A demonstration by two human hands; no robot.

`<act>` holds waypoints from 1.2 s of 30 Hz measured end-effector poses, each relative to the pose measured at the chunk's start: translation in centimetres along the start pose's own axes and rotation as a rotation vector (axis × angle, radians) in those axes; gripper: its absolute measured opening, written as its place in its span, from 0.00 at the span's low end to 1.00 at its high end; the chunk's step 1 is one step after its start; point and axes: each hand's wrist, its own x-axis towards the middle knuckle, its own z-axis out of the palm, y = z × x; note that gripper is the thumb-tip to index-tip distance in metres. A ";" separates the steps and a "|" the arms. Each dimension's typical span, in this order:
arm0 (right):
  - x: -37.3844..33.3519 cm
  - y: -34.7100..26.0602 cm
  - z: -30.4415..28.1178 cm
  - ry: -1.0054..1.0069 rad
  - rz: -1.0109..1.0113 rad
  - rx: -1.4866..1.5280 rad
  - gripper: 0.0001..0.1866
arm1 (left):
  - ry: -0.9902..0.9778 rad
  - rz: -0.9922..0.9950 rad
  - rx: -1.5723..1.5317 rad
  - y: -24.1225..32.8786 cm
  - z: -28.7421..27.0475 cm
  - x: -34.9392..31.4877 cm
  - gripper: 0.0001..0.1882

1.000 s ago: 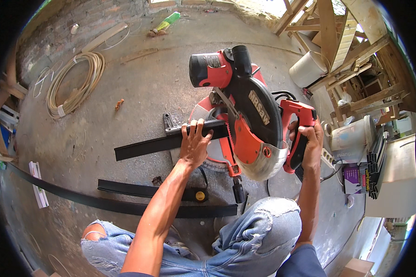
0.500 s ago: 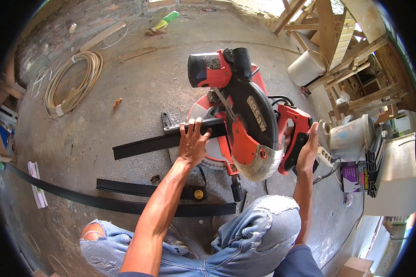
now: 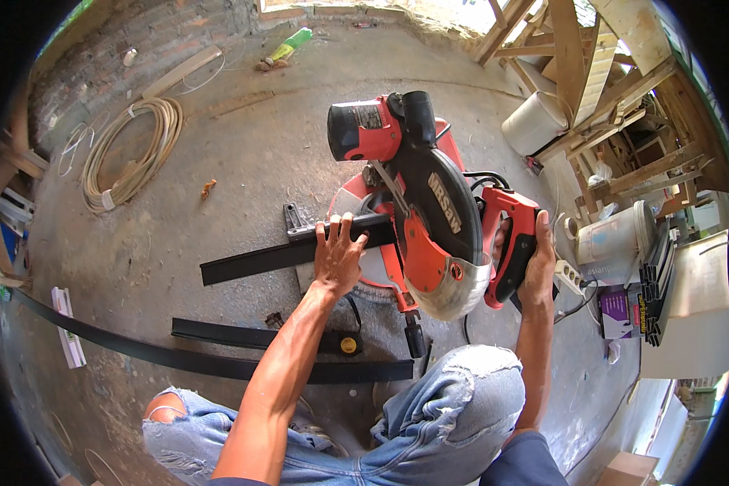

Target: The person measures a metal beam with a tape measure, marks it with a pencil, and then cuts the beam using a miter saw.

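A red and black miter saw (image 3: pixel 448 206) stands on the floor in front of my knees. My right hand (image 3: pixel 538 271) is wrapped around its red and black handle (image 3: pixel 517 247), on the right side of the saw head. Across the saw's base lies a black angled strip (image 3: pixel 255 262), its free end sticking out to the left. My left hand (image 3: pixel 338 257) holds this strip against the grey fence (image 3: pixel 373 221), fingers bent over the top. The clear blade guard (image 3: pixel 471 287) and the saw head hide the strip's right end and where the blade meets it.
Nearer my legs lie a shorter black strip (image 3: pixel 219 330), a tape measure (image 3: pixel 347 346) and a long black strip (image 3: pixel 154 354). A hose coil (image 3: pixel 170 134) lies far left. Buckets (image 3: pixel 616 239), a power strip (image 3: pixel 569 277) and stacked timber (image 3: pixel 624 105) are at the right.
The whole view has shifted slightly, and the saw head sits a touch lower in it. Both hands keep the same holds on the strip and the handle.
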 end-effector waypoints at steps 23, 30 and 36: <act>2.9 -2.7 0.4 -0.022 0.053 -0.048 0.38 | -0.055 -0.018 0.015 0.3 -0.2 0.1 0.23; 2.9 -2.7 0.2 -0.048 0.073 -0.073 0.39 | -0.059 -0.020 0.035 0.3 -0.1 0.1 0.23; 2.9 -2.7 0.3 -0.051 0.071 -0.051 0.37 | -0.051 -0.014 0.058 0.2 0.2 0.0 0.24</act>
